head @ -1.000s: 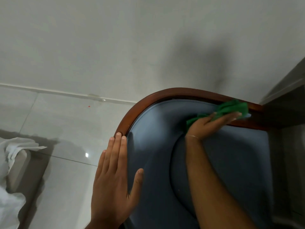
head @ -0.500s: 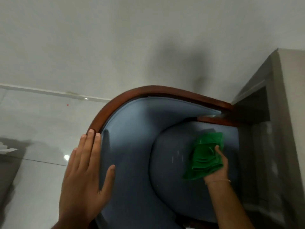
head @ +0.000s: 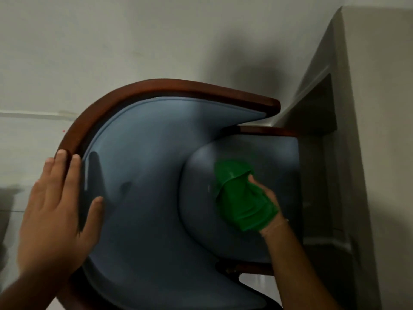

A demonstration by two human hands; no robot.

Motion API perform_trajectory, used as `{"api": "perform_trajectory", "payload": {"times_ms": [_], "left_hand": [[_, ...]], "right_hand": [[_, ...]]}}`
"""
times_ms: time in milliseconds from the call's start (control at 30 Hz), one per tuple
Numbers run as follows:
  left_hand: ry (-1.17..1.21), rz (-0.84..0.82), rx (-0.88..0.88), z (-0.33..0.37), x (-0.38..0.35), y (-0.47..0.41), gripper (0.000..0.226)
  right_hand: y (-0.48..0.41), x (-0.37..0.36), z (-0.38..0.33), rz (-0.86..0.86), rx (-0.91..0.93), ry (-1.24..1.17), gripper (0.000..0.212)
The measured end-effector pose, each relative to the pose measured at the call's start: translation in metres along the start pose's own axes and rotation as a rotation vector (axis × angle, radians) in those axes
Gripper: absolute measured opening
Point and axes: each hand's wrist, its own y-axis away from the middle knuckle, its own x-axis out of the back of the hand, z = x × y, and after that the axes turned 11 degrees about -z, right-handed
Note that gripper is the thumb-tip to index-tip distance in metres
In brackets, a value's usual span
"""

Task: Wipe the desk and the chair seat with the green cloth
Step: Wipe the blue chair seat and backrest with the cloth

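Observation:
A chair with a curved dark wooden rim (head: 138, 90) and a blue padded back fills the middle of the view. Its blue seat (head: 274, 153) lies to the right, pushed part way under the grey desk (head: 366, 108). The green cloth (head: 241, 198) lies bunched on the seat, draped over my right hand (head: 268, 198), which grips it and presses it down. My left hand (head: 55, 204) rests flat on the chair's left rim, fingers together over the wood, thumb on the blue padding.
A pale wall stands behind the chair. Light floor tiles (head: 26, 139) lie to the left. The desk's side panel and its dark recess (head: 317, 104) close off the right side of the seat.
My right hand moved with the cloth from the chair's back rim down onto the seat, then slid a little on it. The view shifted right, showing more of the desk. My left hand stayed on the rim.

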Motion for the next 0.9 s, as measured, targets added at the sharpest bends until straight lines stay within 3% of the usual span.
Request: {"api": "perform_trajectory", "payload": {"times_ms": [67, 167, 300, 433, 533, 700, 900], "left_hand": [[-0.016, -0.009, 0.0, -0.011, -0.009, -0.003, 0.086], [-0.005, -0.03, 0.03, -0.017, -0.016, -0.003, 0.087], [-0.026, -0.022, 0.048, -0.012, -0.015, -0.003, 0.086], [-0.025, -0.003, 0.041, -0.019, -0.018, -0.004, 0.086], [0.003, -0.007, 0.045, -0.026, -0.025, -0.004, 0.087], [0.01, -0.003, 0.041, -0.023, -0.025, -0.002, 0.088], [-0.022, 0.015, 0.043, -0.014, -0.019, -0.002, 0.086]], "right_hand": [[-0.005, -0.002, 0.017, 0.119, -0.076, 0.151, 0.036], [-0.017, 0.001, 0.041, 0.089, -0.173, 0.177, 0.034], [-0.035, 0.023, 0.031, 0.202, 0.034, 0.181, 0.035], [-0.045, 0.068, 0.01, 0.568, 0.344, 0.815, 0.045], [-0.044, 0.093, 0.01, 0.553, 0.401, 1.227, 0.057], [-0.052, 0.126, 0.038, 0.478, 0.113, 2.267, 0.072], [-0.053, 0.133, 0.039, 0.547, 0.206, 2.449, 0.072]]}}
